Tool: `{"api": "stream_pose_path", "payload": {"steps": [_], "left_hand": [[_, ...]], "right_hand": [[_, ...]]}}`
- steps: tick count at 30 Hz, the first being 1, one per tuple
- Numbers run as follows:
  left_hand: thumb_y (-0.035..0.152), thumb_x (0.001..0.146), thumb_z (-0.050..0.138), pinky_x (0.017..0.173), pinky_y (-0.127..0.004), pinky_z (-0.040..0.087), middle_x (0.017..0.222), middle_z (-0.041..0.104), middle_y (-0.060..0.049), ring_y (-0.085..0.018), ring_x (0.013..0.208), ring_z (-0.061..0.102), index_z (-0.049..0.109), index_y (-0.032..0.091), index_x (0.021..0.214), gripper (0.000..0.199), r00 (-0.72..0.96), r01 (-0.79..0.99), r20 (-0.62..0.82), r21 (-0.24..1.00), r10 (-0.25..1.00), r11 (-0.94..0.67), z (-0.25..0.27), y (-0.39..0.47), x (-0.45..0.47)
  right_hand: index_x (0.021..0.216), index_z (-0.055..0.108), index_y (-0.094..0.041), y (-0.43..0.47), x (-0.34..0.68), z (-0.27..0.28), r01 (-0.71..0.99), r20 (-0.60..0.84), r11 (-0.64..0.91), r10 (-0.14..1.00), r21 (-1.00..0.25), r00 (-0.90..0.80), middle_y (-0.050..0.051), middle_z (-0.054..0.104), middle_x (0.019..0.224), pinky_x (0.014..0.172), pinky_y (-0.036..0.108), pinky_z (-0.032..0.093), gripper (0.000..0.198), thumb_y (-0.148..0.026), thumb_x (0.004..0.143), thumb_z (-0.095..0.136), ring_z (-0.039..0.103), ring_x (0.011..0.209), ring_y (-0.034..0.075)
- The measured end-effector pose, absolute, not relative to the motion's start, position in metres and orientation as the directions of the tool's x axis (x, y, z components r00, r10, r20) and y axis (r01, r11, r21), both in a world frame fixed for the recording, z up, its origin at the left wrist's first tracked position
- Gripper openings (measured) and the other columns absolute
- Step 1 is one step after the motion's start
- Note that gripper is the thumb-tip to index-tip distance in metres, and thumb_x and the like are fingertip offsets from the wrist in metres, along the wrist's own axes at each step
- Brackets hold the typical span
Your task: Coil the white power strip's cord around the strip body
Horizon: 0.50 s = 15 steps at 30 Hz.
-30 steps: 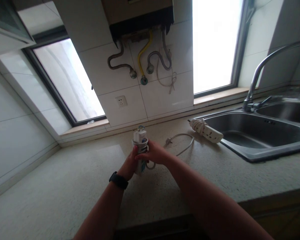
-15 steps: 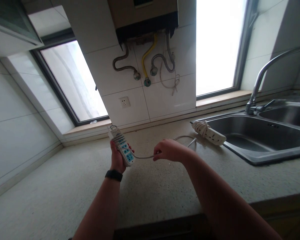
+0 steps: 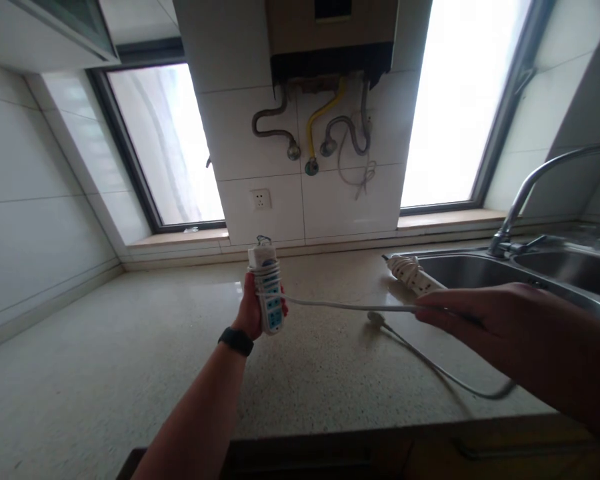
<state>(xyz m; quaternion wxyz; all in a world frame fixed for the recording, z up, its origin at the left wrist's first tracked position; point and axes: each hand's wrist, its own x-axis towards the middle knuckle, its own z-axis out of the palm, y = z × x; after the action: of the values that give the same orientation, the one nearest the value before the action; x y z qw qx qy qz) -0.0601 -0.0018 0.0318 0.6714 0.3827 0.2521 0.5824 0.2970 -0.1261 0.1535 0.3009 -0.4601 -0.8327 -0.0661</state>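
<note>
My left hand point(image 3: 251, 310) is wrapped round a white power strip point(image 3: 271, 303) with blue sockets, held upright above the counter. Several turns of its white cord circle the strip's upper part. From there the cord point(image 3: 340, 306) runs nearly straight to my right hand point(image 3: 485, 320), whose fingers are closed on it at the right. The cord's free end loops below that hand and back to a plug point(image 3: 377, 320) over the counter. Behind my right hand lies a second white power strip point(image 3: 411, 274), wound with its own cord and partly covered by the hand.
A stone-look counter point(image 3: 130, 373) spans the view. At the right are a steel double sink point(image 3: 473, 268) and a tall curved faucet point(image 3: 525, 183). On the tiled wall are a socket point(image 3: 261, 199) and a water heater point(image 3: 330, 33) with hoses below.
My right hand has moved far to the right with the cord, drawing it out straighter. The left hand has turned the power strip more upright. The plug now shows in front of the second strip.
</note>
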Motion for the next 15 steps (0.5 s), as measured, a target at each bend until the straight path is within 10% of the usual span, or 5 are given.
{"api": "stream_pose_path", "payload": {"steps": [6, 15], "left_hand": [[0.094, 0.070, 0.041, 0.058, -0.037, 0.055, 0.070, 0.067, -0.009, -0.024, 0.059, 0.067, 0.068, 0.011, 0.094, 0.091, 0.524, -0.587, 0.208, 0.791, 0.826, 0.173, 0.030, -0.010, -0.061], [0.094, 0.073, 0.033, 0.056, -0.037, 0.051, 0.066, 0.064, -0.009, -0.023, 0.054, 0.063, 0.066, 0.012, 0.085, 0.090, 0.565, -0.559, 0.197, 0.806, 0.801, 0.196, 0.029, -0.011, -0.060]], "right_hand": [[0.094, 0.079, -0.031, -0.090, 0.293, 0.163, 0.911, 0.400, 0.372, 0.873, -0.180, -0.278, 0.006, 0.076, 0.086, 0.064, 0.035, 0.049, 0.033, -0.046, 0.093, 0.049, 0.069, 0.074, 0.024], [0.090, 0.078, -0.018, 0.048, 0.232, 0.085, 0.898, 0.018, 0.341, 0.937, -0.280, -0.350, 0.006, 0.071, 0.075, 0.062, 0.028, 0.042, 0.023, -0.034, 0.088, 0.060, 0.063, 0.068, 0.018]]}}
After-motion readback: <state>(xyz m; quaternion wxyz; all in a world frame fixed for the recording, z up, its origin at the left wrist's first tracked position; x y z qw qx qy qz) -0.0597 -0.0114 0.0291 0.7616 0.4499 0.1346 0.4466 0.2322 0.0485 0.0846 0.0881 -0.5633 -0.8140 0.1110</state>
